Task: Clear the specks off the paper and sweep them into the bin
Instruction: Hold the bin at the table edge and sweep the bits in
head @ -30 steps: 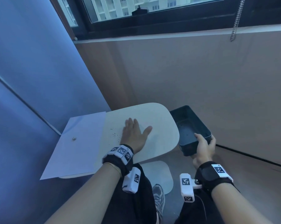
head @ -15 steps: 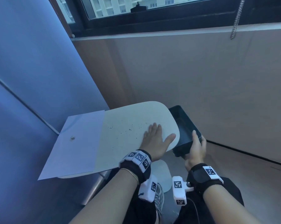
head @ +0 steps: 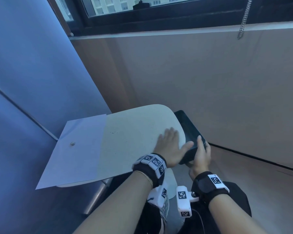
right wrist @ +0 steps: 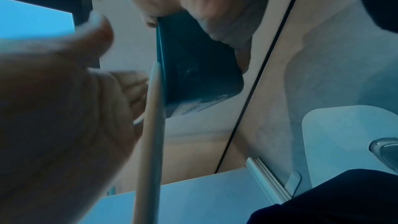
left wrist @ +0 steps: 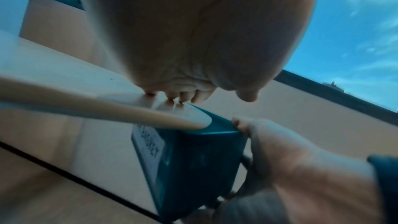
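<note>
Two hands share the job: the flat, open left hand (head: pixel 170 146) rests at the surface's (head: pixel 134 149) three-o'clock edge beside the bin (head: pixel 190 130), which the right hand (head: pixel 201 153) grips below the rim to catch specks (head: pixel 113 132).

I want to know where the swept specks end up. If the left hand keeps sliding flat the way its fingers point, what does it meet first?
Probably the table's right edge, then the bin the right hand holds against it.
</note>
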